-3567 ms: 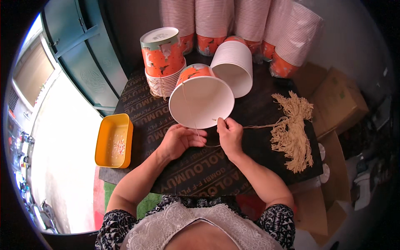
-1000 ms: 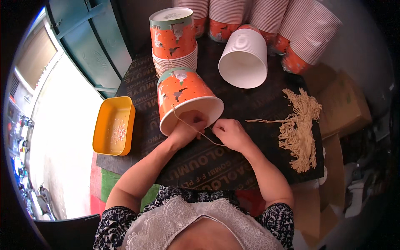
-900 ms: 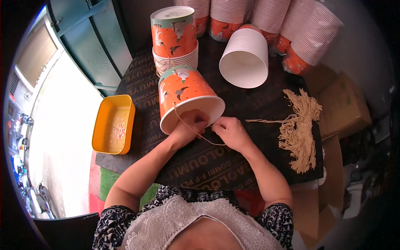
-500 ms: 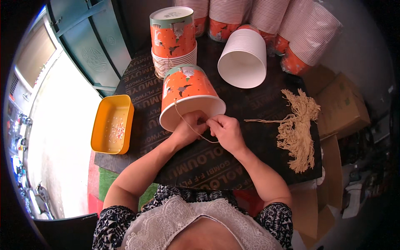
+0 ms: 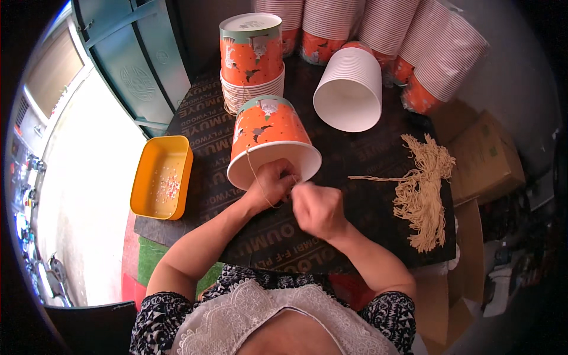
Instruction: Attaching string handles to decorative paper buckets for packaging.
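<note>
Right hand is drawing closer to the body, away from the orange bucket; left hand is curling inside its near rim. Both grips' holds are staying unclear. Bench is stretching rightward.

The person has two hands, one left hand and one right hand. There is one single bucket with one cord, one upturned stack, one tipped stack, five tall stacks, one yellow tub, one cord bundle and one tabletop.
</note>
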### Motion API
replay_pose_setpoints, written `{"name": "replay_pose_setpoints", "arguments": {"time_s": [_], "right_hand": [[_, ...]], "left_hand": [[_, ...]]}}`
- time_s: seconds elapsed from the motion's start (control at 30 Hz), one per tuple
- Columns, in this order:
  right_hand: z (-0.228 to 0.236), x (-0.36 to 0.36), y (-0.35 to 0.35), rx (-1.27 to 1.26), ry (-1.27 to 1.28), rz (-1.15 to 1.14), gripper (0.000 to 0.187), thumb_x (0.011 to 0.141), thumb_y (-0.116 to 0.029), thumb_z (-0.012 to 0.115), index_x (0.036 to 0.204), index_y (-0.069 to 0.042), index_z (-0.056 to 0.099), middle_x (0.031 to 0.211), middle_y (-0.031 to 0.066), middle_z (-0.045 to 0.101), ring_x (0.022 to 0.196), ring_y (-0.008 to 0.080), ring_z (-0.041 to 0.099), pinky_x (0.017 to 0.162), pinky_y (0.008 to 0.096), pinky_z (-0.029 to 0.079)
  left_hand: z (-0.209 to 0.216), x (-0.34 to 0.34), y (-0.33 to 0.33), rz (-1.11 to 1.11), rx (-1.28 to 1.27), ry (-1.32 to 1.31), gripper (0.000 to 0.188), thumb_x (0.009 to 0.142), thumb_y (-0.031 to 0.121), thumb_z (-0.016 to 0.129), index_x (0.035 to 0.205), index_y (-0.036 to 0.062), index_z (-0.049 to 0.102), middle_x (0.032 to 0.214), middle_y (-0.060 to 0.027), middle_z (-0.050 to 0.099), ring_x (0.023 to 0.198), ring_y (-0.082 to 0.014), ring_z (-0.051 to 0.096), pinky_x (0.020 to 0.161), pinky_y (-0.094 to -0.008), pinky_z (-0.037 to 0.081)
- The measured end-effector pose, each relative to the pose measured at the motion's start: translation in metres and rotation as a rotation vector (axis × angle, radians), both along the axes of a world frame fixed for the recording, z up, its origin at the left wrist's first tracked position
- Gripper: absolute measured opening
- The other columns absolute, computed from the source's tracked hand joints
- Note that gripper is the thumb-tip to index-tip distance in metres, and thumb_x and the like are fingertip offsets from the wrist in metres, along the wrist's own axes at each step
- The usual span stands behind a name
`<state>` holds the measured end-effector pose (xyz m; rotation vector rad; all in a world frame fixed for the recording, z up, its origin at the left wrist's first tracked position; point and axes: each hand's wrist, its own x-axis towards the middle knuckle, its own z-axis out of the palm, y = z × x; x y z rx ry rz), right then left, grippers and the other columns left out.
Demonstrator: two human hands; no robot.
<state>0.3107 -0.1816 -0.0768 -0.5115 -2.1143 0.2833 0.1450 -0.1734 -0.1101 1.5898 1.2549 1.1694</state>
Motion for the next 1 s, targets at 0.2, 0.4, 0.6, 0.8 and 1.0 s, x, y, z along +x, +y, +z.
{"name": "replay_pose_setpoints", "arguments": {"time_s": [0.2, 0.4, 0.6, 0.8, 1.0], "right_hand": [[-0.025, 0.006, 0.025, -0.305, 0.031, -0.253, 0.019, 0.088, -0.001, 0.054, 0.106, 0.0, 0.06, 0.077, 0.0224, 0.064, 0.07, 0.0368, 0.066, 0.056, 0.0399, 0.05], [-0.031, 0.007, 0.033, -0.356, -0.08, -0.195, 0.022, 0.089, -0.008, 0.056, 0.11, -0.002, 0.058, 0.074, 0.0208, 0.064, 0.067, 0.0379, 0.065, 0.056, 0.0445, 0.05], [-0.035, 0.003, 0.036, -0.424, -0.106, -0.179, 0.018, 0.088, -0.011, 0.058, 0.105, -0.004, 0.059, 0.071, 0.0198, 0.064, 0.066, 0.0382, 0.064, 0.055, 0.0463, 0.049], [-0.034, -0.003, 0.035, -0.324, -0.117, -0.241, 0.008, 0.087, -0.007, 0.059, 0.093, -0.003, 0.057, 0.069, 0.02, 0.062, 0.066, 0.0395, 0.063, 0.055, 0.0457, 0.049], [-0.034, -0.002, 0.035, -0.367, -0.112, -0.225, 0.005, 0.084, -0.002, 0.059, 0.088, -0.001, 0.055, 0.072, 0.0207, 0.061, 0.069, 0.0409, 0.063, 0.056, 0.0446, 0.048]], "left_hand": [[0.009, 0.0, -0.003, -0.061, -0.18, -0.104, 0.006, 0.092, 0.006, 0.055, 0.091, 0.0004, 0.054, 0.069, -0.0058, 0.057, 0.057, -0.0135, 0.055, 0.05, -0.0276, 0.045], [0.005, -0.001, -0.003, -0.083, -0.145, -0.134, 0.008, 0.094, 0.008, 0.055, 0.094, 0.0001, 0.053, 0.07, -0.0054, 0.056, 0.058, -0.0125, 0.055, 0.051, -0.0262, 0.047], [0.005, 0.0, -0.002, -0.087, -0.14, -0.133, 0.009, 0.094, 0.009, 0.056, 0.093, 0.0, 0.053, 0.07, -0.0048, 0.056, 0.058, -0.0111, 0.055, 0.05, -0.0247, 0.046], [0.005, -0.002, -0.001, -0.073, -0.111, -0.083, 0.009, 0.092, 0.008, 0.057, 0.091, -0.0005, 0.055, 0.068, -0.0051, 0.056, 0.056, -0.0113, 0.054, 0.048, -0.0247, 0.044], [0.015, -0.003, 0.0, -0.006, -0.246, -0.165, 0.009, 0.088, 0.008, 0.059, 0.089, -0.0007, 0.056, 0.067, -0.006, 0.056, 0.052, -0.0121, 0.053, 0.045, -0.0248, 0.042]]}}
